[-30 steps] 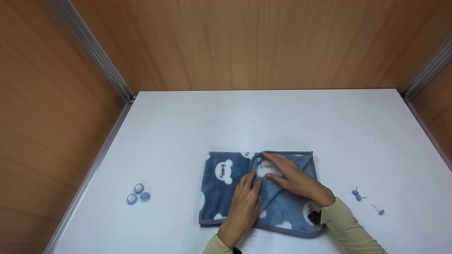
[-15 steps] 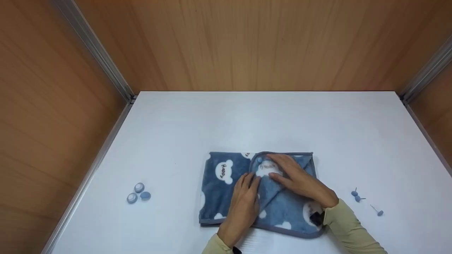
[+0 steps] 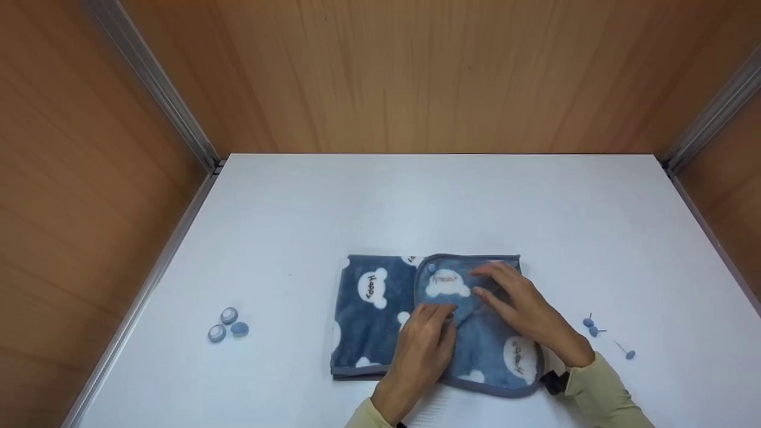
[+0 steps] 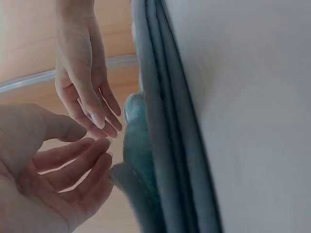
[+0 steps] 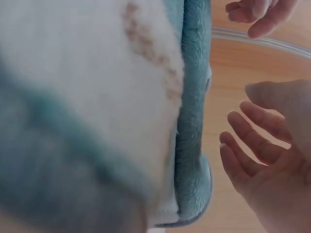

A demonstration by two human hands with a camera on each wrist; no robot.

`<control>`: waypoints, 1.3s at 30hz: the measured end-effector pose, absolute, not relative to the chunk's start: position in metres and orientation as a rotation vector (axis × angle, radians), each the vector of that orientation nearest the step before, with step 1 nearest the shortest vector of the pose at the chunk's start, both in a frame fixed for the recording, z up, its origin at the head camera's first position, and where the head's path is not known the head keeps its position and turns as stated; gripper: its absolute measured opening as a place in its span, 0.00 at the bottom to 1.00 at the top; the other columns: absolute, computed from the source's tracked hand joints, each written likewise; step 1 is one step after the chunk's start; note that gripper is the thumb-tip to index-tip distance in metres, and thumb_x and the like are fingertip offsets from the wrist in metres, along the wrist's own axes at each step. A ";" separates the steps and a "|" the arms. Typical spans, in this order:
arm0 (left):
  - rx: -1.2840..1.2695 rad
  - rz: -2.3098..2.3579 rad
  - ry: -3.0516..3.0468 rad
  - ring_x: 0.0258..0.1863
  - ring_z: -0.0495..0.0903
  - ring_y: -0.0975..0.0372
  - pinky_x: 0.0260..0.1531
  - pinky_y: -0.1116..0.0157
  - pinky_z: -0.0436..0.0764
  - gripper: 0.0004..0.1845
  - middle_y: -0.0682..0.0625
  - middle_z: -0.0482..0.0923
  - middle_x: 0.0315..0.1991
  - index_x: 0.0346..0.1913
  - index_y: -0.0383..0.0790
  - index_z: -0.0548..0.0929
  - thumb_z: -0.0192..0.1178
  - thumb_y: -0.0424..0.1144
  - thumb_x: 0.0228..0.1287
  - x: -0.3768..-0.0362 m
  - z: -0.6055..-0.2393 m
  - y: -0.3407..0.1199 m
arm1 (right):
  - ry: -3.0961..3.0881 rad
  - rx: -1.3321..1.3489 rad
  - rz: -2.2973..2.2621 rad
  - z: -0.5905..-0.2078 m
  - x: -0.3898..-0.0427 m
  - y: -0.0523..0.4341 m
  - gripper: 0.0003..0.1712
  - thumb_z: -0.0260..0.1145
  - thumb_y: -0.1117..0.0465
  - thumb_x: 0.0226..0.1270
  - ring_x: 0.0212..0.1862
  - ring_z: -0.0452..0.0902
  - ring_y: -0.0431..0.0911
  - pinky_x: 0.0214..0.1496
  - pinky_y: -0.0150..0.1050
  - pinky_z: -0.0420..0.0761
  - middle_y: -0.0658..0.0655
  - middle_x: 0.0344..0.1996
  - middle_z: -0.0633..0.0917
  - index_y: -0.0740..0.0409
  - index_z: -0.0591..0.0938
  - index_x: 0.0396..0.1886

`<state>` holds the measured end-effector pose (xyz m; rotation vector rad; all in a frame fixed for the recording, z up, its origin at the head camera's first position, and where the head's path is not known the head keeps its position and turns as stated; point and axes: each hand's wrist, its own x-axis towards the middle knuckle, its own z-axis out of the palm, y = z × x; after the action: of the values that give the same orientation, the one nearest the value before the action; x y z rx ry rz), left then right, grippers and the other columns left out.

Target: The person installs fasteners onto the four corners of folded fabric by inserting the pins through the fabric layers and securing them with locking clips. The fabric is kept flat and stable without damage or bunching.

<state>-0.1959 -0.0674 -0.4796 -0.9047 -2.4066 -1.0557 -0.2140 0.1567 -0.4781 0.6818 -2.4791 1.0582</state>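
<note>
A folded blue fleece blanket (image 3: 362, 339) with white bear-head patches lies on the table, its right part folded over with a rounded piped corner. A round blue pin head (image 3: 432, 268) sits near that corner. My left hand (image 3: 419, 345) is over the middle of the blanket, fingers loosely bent by the flap's edge. In the left wrist view its fingers (image 4: 82, 170) hold nothing. My right hand (image 3: 526, 306) hovers over the right part, thumb and fingers spread; the right wrist view shows it apart from the fleece.
Several blue-headed pins (image 3: 593, 331) lie on the white table (image 3: 440, 202) to the right. Round blue caps (image 3: 239, 329), some with pale undersides up, lie at the left. Wooden panels (image 3: 380, 77) with metal rails enclose the back and sides.
My right hand has drawn back to the right, off the bear patch by the pin head. My left hand has shifted slightly right, its fingers now more bent. The blanket stays nearly in place.
</note>
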 end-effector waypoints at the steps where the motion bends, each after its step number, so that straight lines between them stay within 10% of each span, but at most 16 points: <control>1: -0.922 -1.047 -2.406 0.39 0.82 0.61 0.40 0.67 0.82 0.08 0.50 0.86 0.38 0.46 0.36 0.87 0.68 0.28 0.64 -0.194 -0.480 -0.066 | -2.457 0.689 1.058 -0.478 -0.212 0.158 0.18 0.71 0.72 0.66 0.55 0.80 0.48 0.58 0.31 0.75 0.56 0.52 0.84 0.65 0.83 0.55; 39: -1.500 -0.554 -2.428 0.36 0.75 0.67 0.40 0.74 0.75 0.15 0.57 0.80 0.37 0.45 0.49 0.88 0.79 0.44 0.55 -0.155 -0.482 -0.043 | -2.457 0.245 1.017 -0.484 -0.139 0.208 0.20 0.74 0.77 0.59 0.57 0.76 0.37 0.61 0.19 0.67 0.50 0.49 0.86 0.61 0.85 0.50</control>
<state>-0.1548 -0.0431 -0.4815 -1.4995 -2.4277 -0.5544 -0.1394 0.2085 -0.4843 0.2445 -2.4570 1.0166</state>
